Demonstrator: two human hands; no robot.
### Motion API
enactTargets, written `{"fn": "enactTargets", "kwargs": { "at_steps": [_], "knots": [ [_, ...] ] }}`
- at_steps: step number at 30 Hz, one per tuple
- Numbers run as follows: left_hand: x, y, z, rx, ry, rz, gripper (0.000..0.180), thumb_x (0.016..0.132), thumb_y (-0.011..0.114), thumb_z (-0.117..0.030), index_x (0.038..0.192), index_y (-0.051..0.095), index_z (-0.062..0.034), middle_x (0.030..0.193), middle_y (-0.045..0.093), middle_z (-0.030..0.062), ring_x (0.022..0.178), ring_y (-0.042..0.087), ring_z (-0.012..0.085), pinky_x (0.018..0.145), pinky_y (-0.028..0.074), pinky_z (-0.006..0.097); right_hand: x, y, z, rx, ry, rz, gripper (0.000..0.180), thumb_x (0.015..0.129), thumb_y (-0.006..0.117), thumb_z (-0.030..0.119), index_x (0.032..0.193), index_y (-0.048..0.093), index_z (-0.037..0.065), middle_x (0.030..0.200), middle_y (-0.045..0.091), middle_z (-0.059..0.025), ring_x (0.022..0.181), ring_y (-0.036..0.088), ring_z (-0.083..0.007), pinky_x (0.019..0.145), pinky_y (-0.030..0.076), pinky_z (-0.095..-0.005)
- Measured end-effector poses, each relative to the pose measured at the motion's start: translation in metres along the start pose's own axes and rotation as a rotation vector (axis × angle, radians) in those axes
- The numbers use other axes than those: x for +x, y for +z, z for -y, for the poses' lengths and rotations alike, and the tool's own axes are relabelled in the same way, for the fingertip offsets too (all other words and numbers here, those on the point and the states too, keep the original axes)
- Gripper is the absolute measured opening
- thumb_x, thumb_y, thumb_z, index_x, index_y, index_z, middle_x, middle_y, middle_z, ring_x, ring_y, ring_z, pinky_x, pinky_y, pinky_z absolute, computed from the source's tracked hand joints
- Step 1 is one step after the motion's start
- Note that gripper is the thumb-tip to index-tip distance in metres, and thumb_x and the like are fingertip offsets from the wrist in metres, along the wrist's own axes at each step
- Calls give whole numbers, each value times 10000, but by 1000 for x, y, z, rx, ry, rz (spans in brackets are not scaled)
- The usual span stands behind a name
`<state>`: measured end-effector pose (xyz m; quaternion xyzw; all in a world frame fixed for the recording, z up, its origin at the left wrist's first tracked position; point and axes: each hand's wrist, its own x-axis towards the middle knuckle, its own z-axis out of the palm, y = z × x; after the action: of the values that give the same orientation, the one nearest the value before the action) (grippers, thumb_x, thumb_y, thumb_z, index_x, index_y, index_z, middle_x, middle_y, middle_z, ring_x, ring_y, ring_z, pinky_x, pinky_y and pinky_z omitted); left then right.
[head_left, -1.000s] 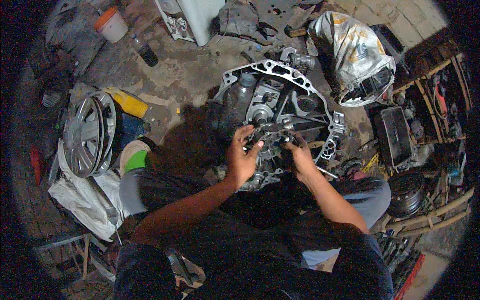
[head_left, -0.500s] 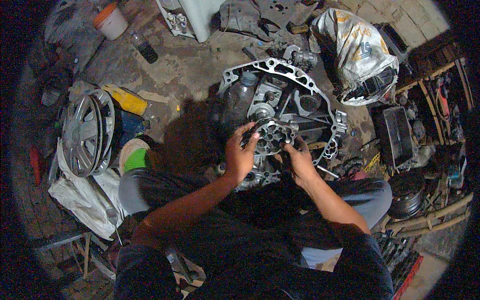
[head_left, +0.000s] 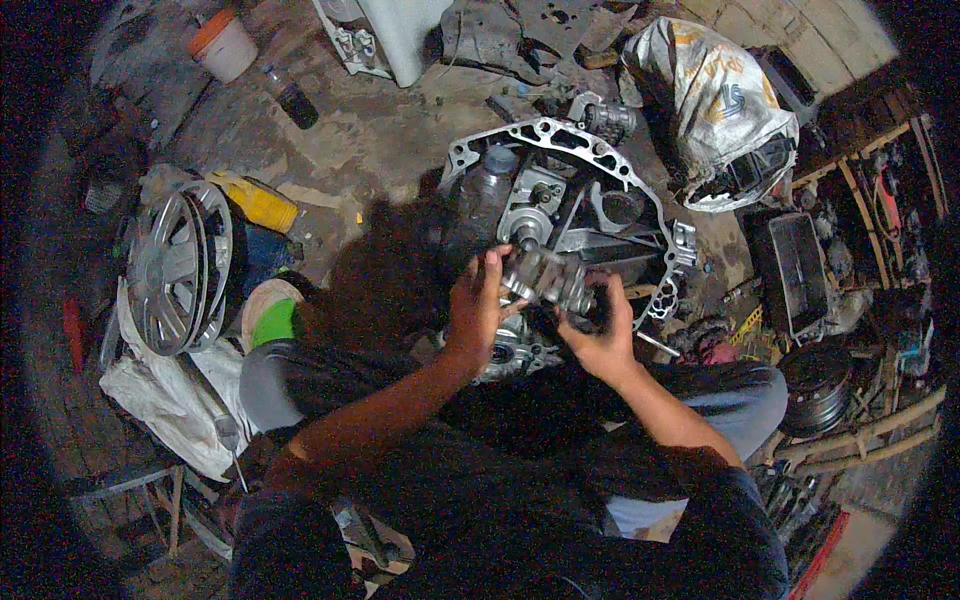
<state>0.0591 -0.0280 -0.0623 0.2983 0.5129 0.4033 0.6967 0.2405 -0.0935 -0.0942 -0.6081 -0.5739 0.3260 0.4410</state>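
A large aluminium gearbox housing (head_left: 560,140) lies open on the dirt floor in front of me. Above its middle I hold a greasy metal gear cluster (head_left: 545,278) between both hands. My left hand (head_left: 478,305) grips its left end, fingers curled over the top. My right hand (head_left: 600,330) clasps its right end from below. Shafts and bearings show inside the housing behind the part. My knees sit just under the hands.
A silver wheel cover (head_left: 180,265) leans at the left beside a yellow can (head_left: 262,203) and a white sack (head_left: 170,395). A crumpled foil bag (head_left: 720,110) lies at the upper right. Racks of dark parts (head_left: 800,270) crowd the right side. A white bucket (head_left: 225,45) stands at the far left.
Both hands have lifted the gear cluster slightly up and away from the housing's centre. The view has shifted a little, with the housing now lower in the picture.
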Motion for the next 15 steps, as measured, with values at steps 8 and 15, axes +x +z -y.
{"fn": "enactTargets", "kwargs": {
  "at_steps": [8, 15],
  "knots": [
    [14, -12, 5, 230, 266, 68, 362, 896, 698, -151, 1201, 571, -1, 1128, 663, 146, 1013, 634, 202, 873, 512, 315, 1, -4, 6, -218, -338, 143, 713, 706, 713, -36, 1365, 458, 60, 1486, 344, -235, 1394, 317, -423, 1150, 289, -472],
    [26, -14, 18, 288, 417, -40, 338, 865, 697, -73, 1175, 594, 11, 1154, 658, 144, 1075, 627, 206, 911, 499, 321, -4, 7, -33, 279, 542, 12, 571, 844, 646, 77, 1374, 458, -19, 1298, 569, -182, 1243, 521, -306, 1110, 352, -394]
  ]
}}
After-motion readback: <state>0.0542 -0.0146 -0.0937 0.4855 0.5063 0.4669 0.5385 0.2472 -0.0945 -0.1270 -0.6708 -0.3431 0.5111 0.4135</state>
